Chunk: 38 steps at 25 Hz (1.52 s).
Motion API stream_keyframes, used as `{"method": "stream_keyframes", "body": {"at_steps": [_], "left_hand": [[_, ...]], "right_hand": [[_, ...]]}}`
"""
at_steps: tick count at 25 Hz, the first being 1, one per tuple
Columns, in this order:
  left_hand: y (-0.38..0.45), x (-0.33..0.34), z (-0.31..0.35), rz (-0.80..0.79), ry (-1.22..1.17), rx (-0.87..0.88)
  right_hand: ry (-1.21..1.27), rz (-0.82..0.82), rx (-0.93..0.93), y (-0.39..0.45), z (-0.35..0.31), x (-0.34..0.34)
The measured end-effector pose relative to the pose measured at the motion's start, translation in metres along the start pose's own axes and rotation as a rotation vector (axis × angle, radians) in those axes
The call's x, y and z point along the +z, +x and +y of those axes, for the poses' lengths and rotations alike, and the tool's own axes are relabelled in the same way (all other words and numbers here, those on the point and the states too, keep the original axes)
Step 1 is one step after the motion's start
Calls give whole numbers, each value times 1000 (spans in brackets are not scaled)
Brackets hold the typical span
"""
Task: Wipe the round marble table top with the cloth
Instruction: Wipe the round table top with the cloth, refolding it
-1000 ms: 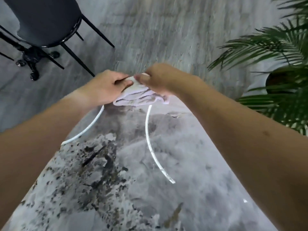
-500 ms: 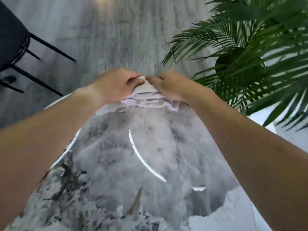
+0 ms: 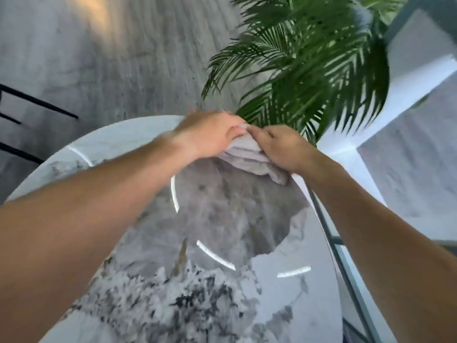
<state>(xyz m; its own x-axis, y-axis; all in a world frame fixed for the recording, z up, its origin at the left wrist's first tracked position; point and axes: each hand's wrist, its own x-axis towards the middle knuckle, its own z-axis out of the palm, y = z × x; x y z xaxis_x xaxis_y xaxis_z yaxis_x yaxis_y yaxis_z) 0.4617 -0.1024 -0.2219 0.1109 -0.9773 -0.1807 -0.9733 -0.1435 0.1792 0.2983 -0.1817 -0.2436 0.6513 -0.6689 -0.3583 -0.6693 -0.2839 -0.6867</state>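
The round marble table top point(image 3: 222, 231) fills the lower middle of the view, grey and white with dark speckles and bright curved reflections. A folded pale cloth point(image 3: 249, 158) lies on its far right part, close to the rim. My left hand point(image 3: 212, 134) presses on the cloth's left side. My right hand point(image 3: 279, 147) presses on its right side, fingertips nearly meeting the left hand's. Much of the cloth is hidden under both hands.
A potted palm point(image 3: 309, 65) stands just beyond the table's far right rim, its fronds close to my hands. Black chair legs point(image 3: 37, 105) show at the left on the grey floor point(image 3: 111, 58). A white ledge point(image 3: 420, 75) runs along the right.
Both hands have slid the cloth to the right along the table's far edge, toward the palm. The view has swung right, so the chair has nearly left the frame.
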Motion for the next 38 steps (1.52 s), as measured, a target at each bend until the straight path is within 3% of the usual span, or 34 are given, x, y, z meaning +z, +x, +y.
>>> {"method": "stream_keyframes", "body": {"at_steps": [2,4,7,10,16,21,25,27,30,33,38], "left_hand": [[4,-2,7,-30,70,-82],[1,0,29,19,137,-55],[-15,22,76,80,148,157],[-42,46,130,41,65,356],[-48,43,132,45,13,186],[-119,59,163,31,-112,349],[-190,76,198,64,-267,407],[-200,74,204,131,-325,350],[-196,65,186,276,-259,159],[-217,79,164,383,-210,111],[-264,99,168,363,-197,35]], "right_hand": [[79,-2,17,-3,-2,0],[61,24,33,-26,7,-4],[20,80,91,-91,44,-1],[129,166,273,-164,75,11],[257,282,191,-164,66,17],[247,395,240,-237,76,49],[182,333,364,-319,71,76],[131,305,338,-325,65,76],[112,399,271,-288,47,67],[138,506,273,-271,49,72],[363,654,362,-333,48,119]]}}
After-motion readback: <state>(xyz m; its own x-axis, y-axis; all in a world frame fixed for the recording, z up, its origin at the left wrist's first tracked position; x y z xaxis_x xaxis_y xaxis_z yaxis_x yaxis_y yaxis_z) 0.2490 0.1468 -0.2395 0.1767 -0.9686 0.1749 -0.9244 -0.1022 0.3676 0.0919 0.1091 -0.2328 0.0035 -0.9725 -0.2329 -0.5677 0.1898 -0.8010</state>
